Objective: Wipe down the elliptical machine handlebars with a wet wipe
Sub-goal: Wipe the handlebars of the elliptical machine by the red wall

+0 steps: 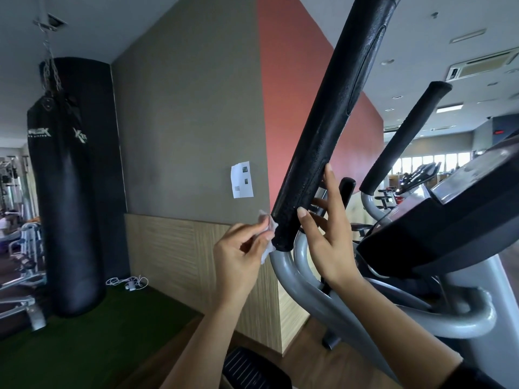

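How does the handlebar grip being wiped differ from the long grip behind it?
The near grip has the left hand holding a wet wipe to its lower end and the right hand touching it; the far grip is untouched. The near grip runs out of frame at the top; the far grip's rounded top shows. Both are black, leaning alike.

Gym interior. A black punching bag (pixel 67 186) hangs on chains (pixel 52 66) from the ceiling at the left of the frame, over green turf flooring (pixel 84 338) at lower left. An elliptical machine (pixel 309 299) with padded handlebars (pixel 337 122) fills the right half. More cardio machines (pixel 415 175) stand by the windows (pixel 432 161) at far right, and metal training frames (pixel 16 192) occupy the left edge.
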